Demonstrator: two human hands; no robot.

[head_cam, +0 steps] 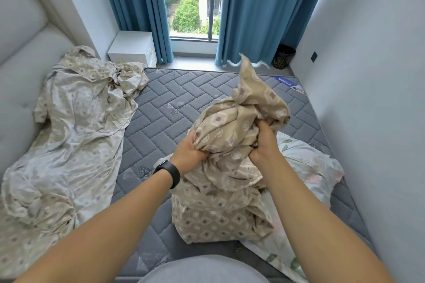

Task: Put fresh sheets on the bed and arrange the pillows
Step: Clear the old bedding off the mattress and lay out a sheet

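A bunched beige patterned sheet (pixel 234 135) hangs above the bare grey quilted mattress (pixel 161 108). My left hand (pixel 189 151) grips a fold of it on the left side, and my right hand (pixel 264 145) grips it on the right. Its lower part (pixel 218 218) drapes down onto the mattress in front of me. A second, paler patterned sheet (pixel 76 126) lies crumpled along the left side of the bed by the padded headboard (pixel 20 53). A floral pillow (pixel 308 167) lies under and to the right of the held sheet.
A white nightstand (pixel 133 47) stands past the bed's far left corner. Blue curtains (pixel 259 7) frame a window at the back. A dark patterned bin (pixel 284 56) sits in the far right corner. A white wall (pixel 368 99) runs close along the right side.
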